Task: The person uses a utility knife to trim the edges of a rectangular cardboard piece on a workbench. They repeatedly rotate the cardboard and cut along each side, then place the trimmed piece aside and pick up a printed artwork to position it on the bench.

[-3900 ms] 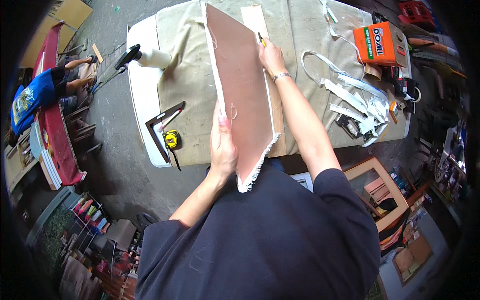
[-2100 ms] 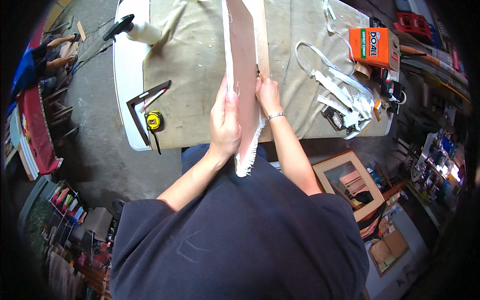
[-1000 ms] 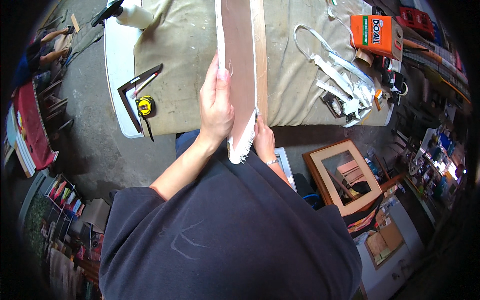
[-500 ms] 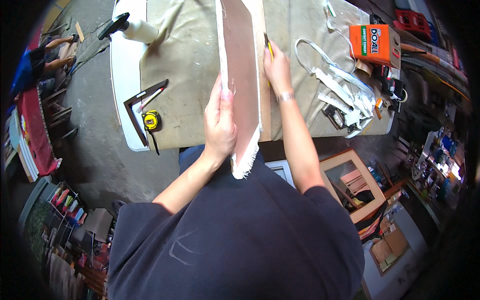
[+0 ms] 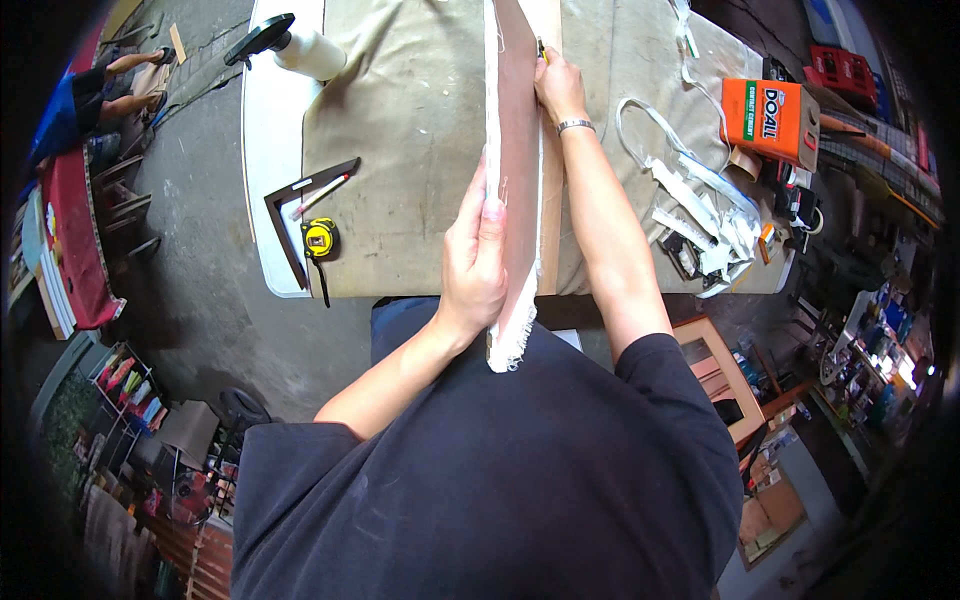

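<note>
- I'm seeing the left hand point(image 5: 475, 268) gripping a brown panel point(image 5: 518, 140), the right hand point(image 5: 562, 88) clasping a yellow tool point(image 5: 543, 51).
- The panel is overhanging the table point(image 5: 395, 230) edge, blocking my view beneath, showing a frayed white end.
- Tape measure point(image 5: 319, 238) and square point(image 5: 283, 234) are lying left, white scraps point(image 5: 738, 236) right.

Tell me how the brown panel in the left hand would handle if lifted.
The brown panel is probably stiff: its long edges look straight, without sag. It may be fairly light for its size, as the left hand alone appears to grip it. Its frayed white fringe looks limp and would likely flop.
</note>
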A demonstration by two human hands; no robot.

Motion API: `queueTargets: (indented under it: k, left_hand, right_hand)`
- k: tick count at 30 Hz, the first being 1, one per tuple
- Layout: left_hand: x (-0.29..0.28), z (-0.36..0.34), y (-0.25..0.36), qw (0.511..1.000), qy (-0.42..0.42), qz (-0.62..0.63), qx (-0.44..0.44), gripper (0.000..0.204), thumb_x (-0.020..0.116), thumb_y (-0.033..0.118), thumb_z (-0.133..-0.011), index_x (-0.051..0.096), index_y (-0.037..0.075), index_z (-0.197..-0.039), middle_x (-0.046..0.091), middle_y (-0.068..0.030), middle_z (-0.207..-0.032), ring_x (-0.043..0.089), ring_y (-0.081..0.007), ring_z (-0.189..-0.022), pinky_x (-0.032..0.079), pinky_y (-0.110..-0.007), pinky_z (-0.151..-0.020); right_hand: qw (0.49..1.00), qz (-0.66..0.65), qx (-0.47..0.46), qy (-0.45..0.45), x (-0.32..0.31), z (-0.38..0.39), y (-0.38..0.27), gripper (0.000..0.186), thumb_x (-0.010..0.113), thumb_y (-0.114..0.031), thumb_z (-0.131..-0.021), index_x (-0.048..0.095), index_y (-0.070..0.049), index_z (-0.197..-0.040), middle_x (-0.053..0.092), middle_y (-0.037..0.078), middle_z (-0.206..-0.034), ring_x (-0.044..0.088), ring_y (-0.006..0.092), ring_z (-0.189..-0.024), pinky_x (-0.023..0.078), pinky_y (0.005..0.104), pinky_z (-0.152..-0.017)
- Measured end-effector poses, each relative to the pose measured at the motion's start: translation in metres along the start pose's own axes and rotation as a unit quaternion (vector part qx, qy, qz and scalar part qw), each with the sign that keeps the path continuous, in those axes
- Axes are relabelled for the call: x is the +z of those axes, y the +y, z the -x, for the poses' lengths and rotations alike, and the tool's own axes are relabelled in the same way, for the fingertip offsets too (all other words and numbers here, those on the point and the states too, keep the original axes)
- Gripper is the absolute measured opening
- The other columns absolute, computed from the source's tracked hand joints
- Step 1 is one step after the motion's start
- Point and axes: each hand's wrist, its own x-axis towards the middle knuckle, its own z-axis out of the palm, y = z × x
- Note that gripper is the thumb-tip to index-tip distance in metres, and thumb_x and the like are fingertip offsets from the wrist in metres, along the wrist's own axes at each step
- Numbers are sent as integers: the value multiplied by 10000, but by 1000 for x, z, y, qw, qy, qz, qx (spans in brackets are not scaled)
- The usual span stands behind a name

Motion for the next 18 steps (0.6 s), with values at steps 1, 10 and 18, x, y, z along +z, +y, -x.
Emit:
queueTargets:
  k: [1, 10, 18]
  left_hand:
    - [1, 0, -1, 1000, 0, 0, 1, 503, 374, 230, -1054, 324, -80, -1447, 426, -151, -1451, 363, -206, -1359, 250, -343, -1137]
    - [0, 0, -2, 1000, -4, -7, 4, 504, 372, 227, -1055, 316, -81, -1450, 414, -153, -1463, 358, -215, -1367, 251, -352, -1140]
    - [5, 1, -3, 1000, -8, -12, 8, 493, 373, 205, -1056, 311, -79, -1454, 422, -148, -1459, 360, -207, -1368, 259, -339, -1137]
  right_hand:
    - [1000, 5, -7, -1, 0, -1, 0, 213, 526, -198, -917, 631, -55, -1036, 659, 287, -870, 637, 468, -862, 514, 528, -772]
    - [1000, 7, 13, -27, -9, 0, -5, 206, 551, -184, -896, 647, -35, -1000, 666, 266, -879, 639, 456, -869, 522, 514, -775]
    - [999, 11, 29, -41, -13, 36, 0, 222, 567, -183, -888, 653, -38, -1033, 663, 277, -886, 643, 455, -876, 525, 514, -788]
